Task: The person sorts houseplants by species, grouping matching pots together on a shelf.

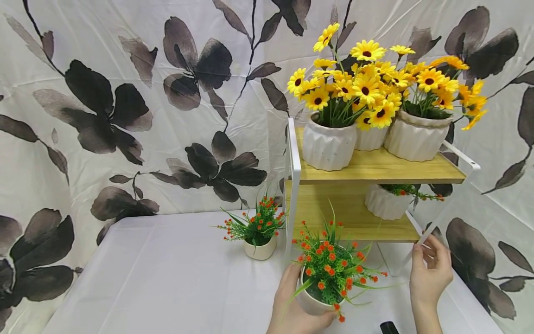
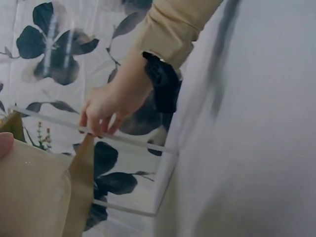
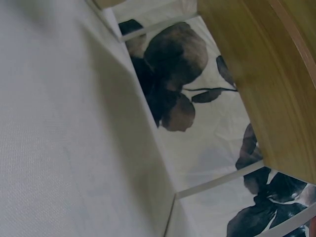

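My left hand (image 1: 285, 304) grips the pale pot of an artificial plant (image 1: 329, 266) with small orange-red flowers, in front of the lower board of a two-tier shelf (image 1: 325, 208). In the left wrist view the smooth pot (image 2: 29, 190) fills the lower left corner, with one fingertip on its rim side. My right hand (image 1: 431, 271) holds the white frame of the shelf at its right side, by the lower board's front corner. From the left wrist, the right hand (image 2: 111, 108) shows its fingers bent over the white bar. The right wrist view shows the shelf board (image 3: 237, 74) without the hand.
White ribbed pots with yellow flowers (image 1: 329, 144) stand on the top board. Another ribbed pot (image 1: 388, 202) sits at the lower board's right rear. A second orange-flowered plant (image 1: 260, 250) stands left of the shelf. A black object (image 1: 389, 327) lies near the front edge.
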`<state>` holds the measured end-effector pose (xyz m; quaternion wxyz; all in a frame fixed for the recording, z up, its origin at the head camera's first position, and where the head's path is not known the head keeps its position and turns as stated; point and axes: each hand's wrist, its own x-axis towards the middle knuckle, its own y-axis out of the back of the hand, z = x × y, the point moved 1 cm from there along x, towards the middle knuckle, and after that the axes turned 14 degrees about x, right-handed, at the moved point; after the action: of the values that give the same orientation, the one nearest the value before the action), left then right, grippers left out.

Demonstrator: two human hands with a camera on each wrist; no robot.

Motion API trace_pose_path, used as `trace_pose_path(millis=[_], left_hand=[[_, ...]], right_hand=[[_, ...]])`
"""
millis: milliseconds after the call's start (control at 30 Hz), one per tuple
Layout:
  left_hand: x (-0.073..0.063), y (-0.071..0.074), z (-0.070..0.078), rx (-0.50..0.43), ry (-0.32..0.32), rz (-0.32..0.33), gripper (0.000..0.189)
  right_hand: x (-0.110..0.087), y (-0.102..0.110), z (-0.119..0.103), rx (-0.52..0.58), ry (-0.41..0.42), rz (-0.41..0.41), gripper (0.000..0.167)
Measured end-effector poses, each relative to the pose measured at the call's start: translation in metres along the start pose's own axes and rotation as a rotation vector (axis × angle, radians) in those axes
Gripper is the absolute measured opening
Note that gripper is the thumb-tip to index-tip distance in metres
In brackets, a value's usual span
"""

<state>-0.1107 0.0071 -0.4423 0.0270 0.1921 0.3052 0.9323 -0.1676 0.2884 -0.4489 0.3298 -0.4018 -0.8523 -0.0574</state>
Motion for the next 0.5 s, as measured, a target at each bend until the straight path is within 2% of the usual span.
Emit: trace_pose_path(millis=[100,200,333,500], left_hand=[[0.007,0.001,0.021,0.026,0.062,0.043,0.087],[0.016,0.000,0.025,0.032,-0.004,0.061,0.090],[0.026,-0.004,0.027,-0.016,-0.093,0.076,0.092],[0.033,-0.006,0.037,-0.044,-0.128,0.113,0.094]], right_hand=[[0.000,0.000,0.000,0.002,-0.002,0.000,0.031],[0.000,0.001,0.001,0.006,-0.004,0.001,0.031],[0.000,0.001,0.003,0.024,-0.007,0.006,0.032],[0.001,0.001,0.004,0.025,-0.007,0.012,0.032]])
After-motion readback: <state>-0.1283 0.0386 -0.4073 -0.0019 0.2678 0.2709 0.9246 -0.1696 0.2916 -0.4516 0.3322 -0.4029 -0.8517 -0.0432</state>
